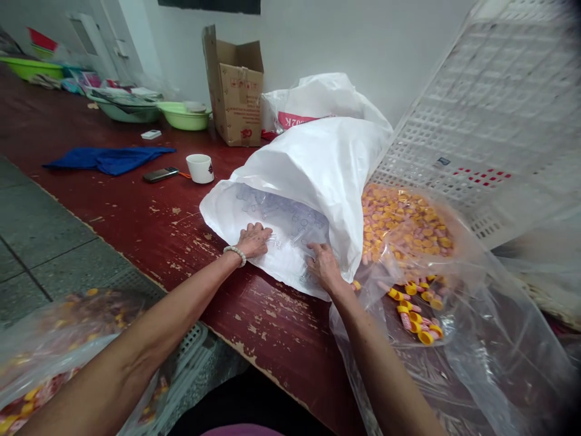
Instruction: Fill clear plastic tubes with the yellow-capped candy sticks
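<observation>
Just under left grip (254, 240), sack (313, 148).

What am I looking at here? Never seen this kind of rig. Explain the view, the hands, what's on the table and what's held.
No robot: a person works bare-handed. The single picture comes from a camera on their head, looking forward and down, so the forearms enter from below.

The left hand, with a beaded bracelet at the wrist, and the right hand are at the mouth of a white sack with small clear pieces in it. Whether either hand grips anything is unclear.

Also on the worn red table: a white cup, a phone-like device, a blue cloth, a cardboard box, and, right of the sack, many yellow-and-pink pieces.
</observation>
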`<state>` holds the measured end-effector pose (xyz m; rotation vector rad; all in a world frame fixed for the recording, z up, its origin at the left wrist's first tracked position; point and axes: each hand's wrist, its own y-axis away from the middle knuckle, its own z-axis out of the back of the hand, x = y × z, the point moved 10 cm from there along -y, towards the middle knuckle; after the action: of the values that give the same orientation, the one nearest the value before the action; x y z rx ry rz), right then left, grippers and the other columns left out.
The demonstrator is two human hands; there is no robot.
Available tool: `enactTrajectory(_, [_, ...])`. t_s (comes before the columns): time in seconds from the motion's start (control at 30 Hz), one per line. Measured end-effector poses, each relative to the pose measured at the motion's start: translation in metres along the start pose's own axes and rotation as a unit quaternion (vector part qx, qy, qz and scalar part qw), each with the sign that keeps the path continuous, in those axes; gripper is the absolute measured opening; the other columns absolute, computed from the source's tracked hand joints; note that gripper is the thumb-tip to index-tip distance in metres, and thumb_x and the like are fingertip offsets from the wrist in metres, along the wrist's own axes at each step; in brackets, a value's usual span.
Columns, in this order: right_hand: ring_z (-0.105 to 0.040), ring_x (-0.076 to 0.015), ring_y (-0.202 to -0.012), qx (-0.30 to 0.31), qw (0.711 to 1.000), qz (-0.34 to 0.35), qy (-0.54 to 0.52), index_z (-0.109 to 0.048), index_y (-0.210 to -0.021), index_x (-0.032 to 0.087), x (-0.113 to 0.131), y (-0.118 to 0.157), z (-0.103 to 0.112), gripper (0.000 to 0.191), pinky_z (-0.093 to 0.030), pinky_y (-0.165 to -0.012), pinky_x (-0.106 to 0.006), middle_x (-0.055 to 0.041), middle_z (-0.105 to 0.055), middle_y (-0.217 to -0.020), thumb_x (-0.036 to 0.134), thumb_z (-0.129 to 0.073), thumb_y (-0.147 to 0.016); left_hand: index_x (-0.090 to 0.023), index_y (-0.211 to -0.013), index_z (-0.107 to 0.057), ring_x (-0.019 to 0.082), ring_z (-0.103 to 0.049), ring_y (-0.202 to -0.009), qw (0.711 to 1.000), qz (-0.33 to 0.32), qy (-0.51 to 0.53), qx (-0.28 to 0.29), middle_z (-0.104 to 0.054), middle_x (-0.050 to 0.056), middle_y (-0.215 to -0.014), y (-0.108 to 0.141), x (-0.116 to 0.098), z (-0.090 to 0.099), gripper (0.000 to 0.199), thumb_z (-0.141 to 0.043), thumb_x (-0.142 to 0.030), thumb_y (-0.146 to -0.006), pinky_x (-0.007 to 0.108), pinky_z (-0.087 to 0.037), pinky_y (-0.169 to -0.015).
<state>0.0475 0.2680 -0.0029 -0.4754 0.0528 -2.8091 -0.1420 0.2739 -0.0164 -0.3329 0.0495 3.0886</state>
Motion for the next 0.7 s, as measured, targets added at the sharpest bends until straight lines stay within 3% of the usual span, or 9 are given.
enactTrajectory(0.23, [-0.057,-0.0176,-0.101,-0.020,0.999,-0.007,-0.031,-0.053,-0.121,0.011,-0.004,-0.004,0.003,0.042,-0.042,-0.089,-0.025,-0.0107,-0.061,-0.110,0.012,-0.047,-0.080,-0.025,-0.114,-0.056,0.030,-0.044,-0.106,0.999,-0.034,0.012,0.007,-0.053,0.012,-0.116,0.005,0.000,0.005,0.041,-0.045,-0.014,-0.075,0.045,-0.038,-0.085])
enactTrajectory(0.33, [-0.056,-0.0181,-0.103,-0.040,0.998,-0.017,-0.041,-0.054,-0.119,0.011,-0.007,-0.003,0.007,0.038,-0.041,-0.092,-0.026,-0.0098,-0.062,-0.113,0.015,-0.047,-0.081,-0.027,-0.119,-0.053,0.029,-0.044,-0.111,0.999,-0.044,0.022,-0.009,-0.050,0.009,-0.126,0.010,0.001,0.007,0.041,-0.047,-0.021,-0.079,0.044,-0.037,-0.091])
enactTrajectory(0.4, [-0.055,-0.0193,-0.105,-0.060,0.997,-0.019,-0.051,-0.056,-0.116,0.013,-0.008,-0.002,0.012,0.035,-0.040,-0.093,-0.029,-0.0086,-0.062,-0.113,0.018,-0.048,-0.082,-0.024,-0.116,-0.055,0.028,-0.043,-0.115,0.996,-0.032,0.059,-0.066,-0.048,0.009,-0.130,0.013,0.006,0.018,0.037,-0.048,-0.022,-0.080,0.044,-0.036,-0.094])
enactTrajectory(0.47, [-0.056,-0.0199,-0.103,-0.080,0.994,-0.011,-0.069,-0.058,-0.113,0.015,-0.006,-0.001,0.016,0.033,-0.041,-0.091,-0.031,-0.0080,-0.063,-0.111,0.019,-0.049,-0.081,-0.020,-0.103,-0.061,0.027,-0.047,-0.111,0.973,0.007,0.170,-0.156,-0.055,0.010,-0.121,0.019,0.020,0.034,0.029,-0.054,-0.020,-0.075,0.041,-0.038,-0.092])
enactTrajectory(0.5, [-0.057,-0.0197,-0.100,-0.088,0.993,-0.002,-0.080,-0.058,-0.111,0.015,-0.004,0.000,0.018,0.032,-0.042,-0.090,-0.031,-0.0079,-0.063,-0.110,0.019,-0.050,-0.081,-0.018,-0.094,-0.063,0.025,-0.052,-0.103,0.944,0.037,0.263,-0.196,-0.060,0.009,-0.110,0.024,0.032,0.040,0.023,-0.058,-0.020,-0.072,0.038,-0.041,-0.088])
enactTrajectory(0.57, [-0.058,-0.0187,-0.093,-0.095,0.990,0.016,-0.103,-0.059,-0.110,0.015,0.003,0.000,0.021,0.031,-0.043,-0.086,-0.030,-0.0074,-0.065,-0.106,0.020,-0.051,-0.081,-0.018,-0.082,-0.061,0.017,-0.057,-0.078,0.830,0.116,0.503,-0.212,-0.063,0.004,-0.085,0.031,0.058,0.031,0.020,-0.067,-0.020,-0.062,0.031,-0.045,-0.073])
enactTrajectory(0.63, [-0.059,-0.0177,-0.089,-0.097,0.988,0.030,-0.118,-0.059,-0.110,0.016,0.012,0.000,0.022,0.030,-0.044,-0.084,-0.029,-0.0062,-0.066,-0.103,0.022,-0.052,-0.082,-0.018,-0.076,-0.057,0.011,-0.054,-0.057,0.688,0.179,0.686,-0.158,-0.058,-0.002,-0.067,0.035,0.065,0.009,0.028,-0.074,-0.020,-0.054,0.026,-0.043,-0.058])
enactTrajectory(0.67, [-0.058,-0.0175,-0.089,-0.098,0.987,0.036,-0.121,-0.059,-0.110,0.016,0.018,-0.001,0.022,0.029,-0.043,-0.084,-0.029,-0.0053,-0.067,-0.103,0.023,-0.053,-0.082,-0.017,-0.073,-0.055,0.010,-0.051,-0.051,0.636,0.199,0.735,-0.126,-0.055,-0.004,-0.061,0.037,0.063,0.001,0.031,-0.076,-0.020,-0.051,0.024,-0.041,-0.053])
enactTrajectory(0.7, [-0.058,-0.0174,-0.089,-0.098,0.987,0.041,-0.121,-0.060,-0.110,0.017,0.024,-0.003,0.021,0.029,-0.043,-0.084,-0.029,-0.0045,-0.067,-0.103,0.024,-0.053,-0.083,-0.017,-0.069,-0.052,0.009,-0.049,-0.046,0.606,0.212,0.760,-0.099,-0.052,-0.006,-0.054,0.040,0.060,-0.005,0.031,-0.077,-0.021,-0.050,0.023,-0.040,-0.048])
